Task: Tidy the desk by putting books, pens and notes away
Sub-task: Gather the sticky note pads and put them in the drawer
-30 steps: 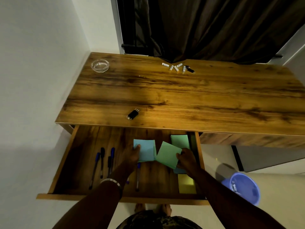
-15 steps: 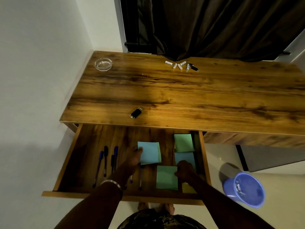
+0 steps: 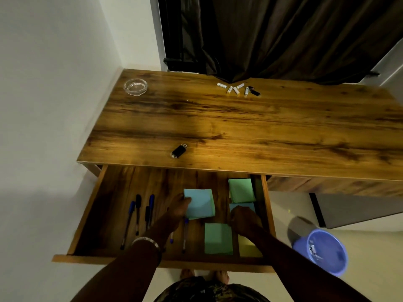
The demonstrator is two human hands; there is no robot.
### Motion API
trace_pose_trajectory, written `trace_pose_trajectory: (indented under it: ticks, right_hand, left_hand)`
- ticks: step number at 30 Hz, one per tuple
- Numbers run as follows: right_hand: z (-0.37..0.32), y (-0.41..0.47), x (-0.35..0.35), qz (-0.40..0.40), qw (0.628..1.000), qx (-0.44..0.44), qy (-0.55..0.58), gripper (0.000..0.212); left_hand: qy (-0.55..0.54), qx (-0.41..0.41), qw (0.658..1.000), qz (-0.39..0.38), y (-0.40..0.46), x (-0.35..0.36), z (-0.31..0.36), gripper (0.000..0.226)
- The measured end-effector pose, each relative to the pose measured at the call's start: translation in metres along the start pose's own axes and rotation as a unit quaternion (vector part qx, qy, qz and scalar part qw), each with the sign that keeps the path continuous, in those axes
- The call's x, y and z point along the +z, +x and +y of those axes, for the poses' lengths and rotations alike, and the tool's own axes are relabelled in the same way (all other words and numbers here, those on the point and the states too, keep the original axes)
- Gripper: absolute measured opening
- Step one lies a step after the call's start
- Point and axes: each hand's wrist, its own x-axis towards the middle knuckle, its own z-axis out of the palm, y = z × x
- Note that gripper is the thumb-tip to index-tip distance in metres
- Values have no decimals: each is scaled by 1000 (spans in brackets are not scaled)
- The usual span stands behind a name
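The desk drawer (image 3: 87,216) stands pulled out. Several pens (image 3: 137,214) lie in its left half, and another pen (image 3: 185,234) lies by my left wrist. My left hand (image 3: 177,207) pinches the left edge of a blue note pad (image 3: 201,203). A green pad (image 3: 218,238) lies flat at the front, with a yellow pad (image 3: 248,247) to its right. My right hand (image 3: 244,221) rests with curled fingers on a second blue pad (image 3: 242,206), touching the green pad's corner; its fingertips are hidden. Another green pad (image 3: 241,190) lies at the back right.
On the desk top (image 3: 239,131) lie a small black device (image 3: 178,151), several batteries (image 3: 236,89) and a glass ashtray (image 3: 135,86). A blue bin (image 3: 325,250) stands on the floor to the right. A dark curtain hangs behind.
My right hand brought the green pad from mid-drawer down to the front, laid it flat and let go, then moved up onto the blue pad. My left hand stayed on its blue pad.
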Motion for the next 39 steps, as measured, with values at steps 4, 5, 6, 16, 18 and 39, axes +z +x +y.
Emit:
trace_pose_trajectory:
  ticks: [4, 5, 6, 16, 18, 39]
  right_hand:
    - [-16, 2, -8, 82, 965, 45, 245, 26]
    - [-22, 3, -11, 70, 938, 59, 335, 26]
    - [-27, 2, -15, 40, 909, 68, 409, 24]
    - [-30, 14, -13, 20, 890, 73, 449, 13]
    - [-23, 20, -11, 55, 891, 88, 442, 12]
    - [-19, 40, 0, 64, 969, 81, 226, 37]
  left_hand:
    - [19, 27, 999, -36, 1, 1, 1, 33]
    - [25, 34, 998, -39, 0, 1, 1, 33]
    - [28, 40, 998, -37, -1, 2, 1, 33]
    - [-2, 57, 998, -3, 3, 9, -3, 36]
    - [-5, 58, 998, 19, 4, 4, -1, 35]
    - [-13, 34, 996, 86, 28, -23, 2, 22]
